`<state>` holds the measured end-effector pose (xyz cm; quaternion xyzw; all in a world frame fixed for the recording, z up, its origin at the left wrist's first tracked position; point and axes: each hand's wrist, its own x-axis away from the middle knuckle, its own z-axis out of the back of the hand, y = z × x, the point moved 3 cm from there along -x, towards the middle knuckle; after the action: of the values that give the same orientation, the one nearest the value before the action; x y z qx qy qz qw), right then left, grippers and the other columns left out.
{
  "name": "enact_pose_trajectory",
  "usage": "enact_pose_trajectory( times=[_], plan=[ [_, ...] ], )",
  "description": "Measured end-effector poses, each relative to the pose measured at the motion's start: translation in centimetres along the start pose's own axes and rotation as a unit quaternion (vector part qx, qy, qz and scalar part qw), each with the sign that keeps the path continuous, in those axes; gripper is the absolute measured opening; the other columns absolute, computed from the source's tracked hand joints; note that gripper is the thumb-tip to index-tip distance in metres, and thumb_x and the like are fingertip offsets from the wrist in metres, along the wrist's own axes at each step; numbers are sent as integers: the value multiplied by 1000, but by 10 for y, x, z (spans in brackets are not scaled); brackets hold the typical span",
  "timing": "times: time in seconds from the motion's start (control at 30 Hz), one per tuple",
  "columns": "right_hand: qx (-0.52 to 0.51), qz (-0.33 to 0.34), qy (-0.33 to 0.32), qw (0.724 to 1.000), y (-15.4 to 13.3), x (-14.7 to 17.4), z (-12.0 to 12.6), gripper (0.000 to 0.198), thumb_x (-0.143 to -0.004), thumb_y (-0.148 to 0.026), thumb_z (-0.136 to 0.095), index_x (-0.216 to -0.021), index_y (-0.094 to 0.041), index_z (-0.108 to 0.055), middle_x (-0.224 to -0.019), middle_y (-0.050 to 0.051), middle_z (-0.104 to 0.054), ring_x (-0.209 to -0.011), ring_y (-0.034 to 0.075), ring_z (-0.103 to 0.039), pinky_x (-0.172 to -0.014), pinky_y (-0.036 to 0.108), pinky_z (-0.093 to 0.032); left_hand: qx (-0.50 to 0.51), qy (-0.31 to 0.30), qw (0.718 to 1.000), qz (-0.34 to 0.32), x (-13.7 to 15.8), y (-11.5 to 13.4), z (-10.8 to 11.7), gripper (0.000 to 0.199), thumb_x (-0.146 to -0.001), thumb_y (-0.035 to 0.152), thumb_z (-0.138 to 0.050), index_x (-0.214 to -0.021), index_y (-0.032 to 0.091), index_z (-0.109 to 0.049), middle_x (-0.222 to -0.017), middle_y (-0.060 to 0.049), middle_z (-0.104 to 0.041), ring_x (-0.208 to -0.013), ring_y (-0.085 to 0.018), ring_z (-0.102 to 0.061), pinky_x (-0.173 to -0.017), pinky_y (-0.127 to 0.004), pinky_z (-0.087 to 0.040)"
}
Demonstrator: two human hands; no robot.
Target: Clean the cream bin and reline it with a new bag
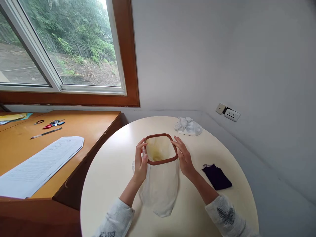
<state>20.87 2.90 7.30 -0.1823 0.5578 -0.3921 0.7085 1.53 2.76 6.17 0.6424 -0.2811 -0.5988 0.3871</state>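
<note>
A brown rounded-square ring (161,162) surrounds the mouth of a thin white bag (161,187), which looks like plastic. The bag's pale body extends from the ring toward me, above the round table. Through the ring, the inside (160,148) looks cream with a yellowish patch. My left hand (141,161) grips the ring's left side, thumb near the front corner and fingers farther back. On the opposite side, my right hand (183,156) holds the ring with its fingertips over the rim; its thumb is mostly hidden.
The cream round table (108,184) carries a crumpled white bag (188,126) at the back and a folded dark purple cloth (217,177) at right. Left, a wooden desk (98,121) holds papers (44,164), a pen (46,133) and keys (54,123). A wall socket (232,114) is beyond.
</note>
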Motion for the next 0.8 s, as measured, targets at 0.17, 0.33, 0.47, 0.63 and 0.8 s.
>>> enact_pose_trajectory(
  times=[0.17,0.33,0.47,0.63,0.8],
  plan=[
    [159,101,39,981,-43,-2,9,32,-87,-18,-39,-114,-22,-54,-123,8,-54,-121,20,-43,-100,43,-34,-11,29,999,31,2,-3,4,46,-88,47,-34,-130,30,-37,-142,-4,-32,-119,-23,-37,-99,-39,-29],
    [265,130,-80,952,-82,7,-22,29,-88,-24,-42,-114,-21,-54,-118,6,-58,-115,20,-48,-106,47,-21,28,129,988,85,2,-23,15,37,-87,44,-36,-119,28,-46,-130,-4,-44,-105,-20,-46,-91,-34,-36],
    [330,68,-72,939,-87,18,-41,25,-88,-33,-45,-109,-24,-55,-122,6,-56,-127,26,-33,-105,59,0,37,179,966,182,5,-51,28,25,-83,42,-45,-100,25,-53,-116,-2,-52,-97,-17,-49,-88,-32,-36],
    [323,9,-49,945,-79,24,-49,18,-85,-36,-48,-99,-27,-55,-124,3,-53,-126,31,-29,-100,66,-1,90,181,946,254,0,-77,38,21,-75,39,-54,-84,20,-53,-93,-2,-59,-78,-15,-54,-75,-32,-42],
    [283,9,-30,959,-68,19,-50,25,-70,-40,-67,-82,-24,-53,-97,7,-60,-106,30,-45,-91,50,-36,158,193,928,278,-8,-86,48,15,-68,32,-57,-73,18,-52,-82,-1,-59,-74,-14,-58,-74,-30,-46]
  ],
)
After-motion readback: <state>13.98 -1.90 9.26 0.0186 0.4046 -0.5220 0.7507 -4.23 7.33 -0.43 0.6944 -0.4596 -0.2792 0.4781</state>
